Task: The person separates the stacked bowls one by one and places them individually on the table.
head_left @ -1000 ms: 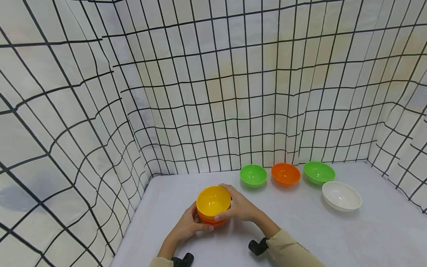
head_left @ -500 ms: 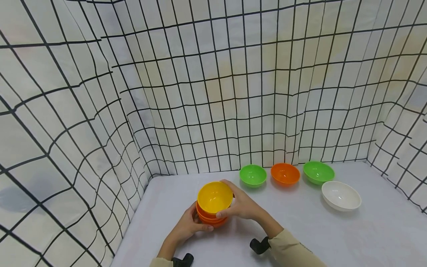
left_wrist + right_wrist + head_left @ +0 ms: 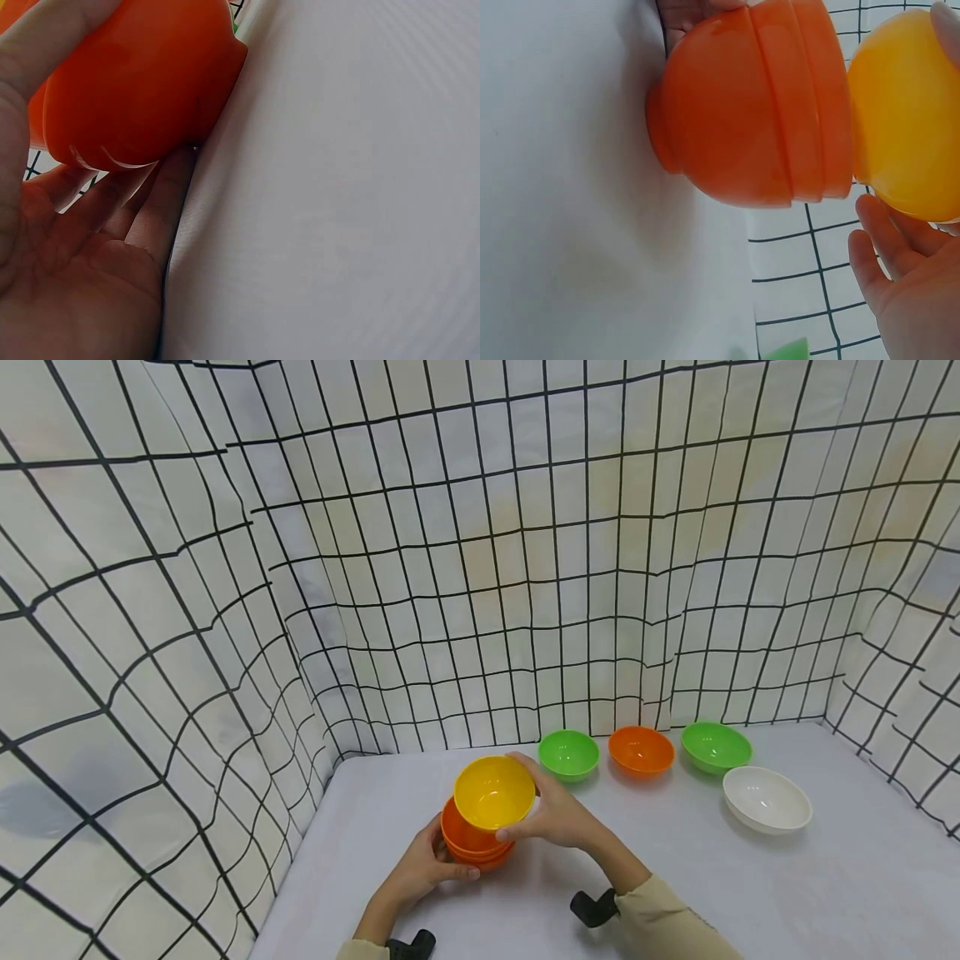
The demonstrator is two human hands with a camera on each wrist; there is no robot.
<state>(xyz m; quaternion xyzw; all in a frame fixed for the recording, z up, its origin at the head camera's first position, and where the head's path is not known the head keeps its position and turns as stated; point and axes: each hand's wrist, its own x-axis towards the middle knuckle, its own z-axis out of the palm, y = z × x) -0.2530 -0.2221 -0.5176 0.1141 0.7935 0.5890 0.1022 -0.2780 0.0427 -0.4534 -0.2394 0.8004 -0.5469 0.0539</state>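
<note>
A yellow bowl (image 3: 495, 792) is in my right hand (image 3: 561, 812), which grips it by the rim side with thumb in front and fingers behind. It is tilted and raised over a stack of nested orange bowls (image 3: 467, 838). My left hand (image 3: 417, 865) holds that stack, its thumb along the near side and its fingers around the left. In the right wrist view the stack's foot rests on the table, and the yellow bowl (image 3: 907, 112) is right at the top rim. The left wrist view shows the orange wall (image 3: 150, 82) between thumb and fingers.
Along the back of the white table (image 3: 637, 877) stand a green bowl (image 3: 568, 755), an orange bowl (image 3: 642, 752) and another green bowl (image 3: 716, 747). A white bowl (image 3: 767, 800) sits nearer on the right. White walls with a black grid (image 3: 480, 610) enclose the table.
My right hand has lifted the yellow bowl out of the orange stack, moving it up and to the right. The left hand and the orange stack have stayed in place.
</note>
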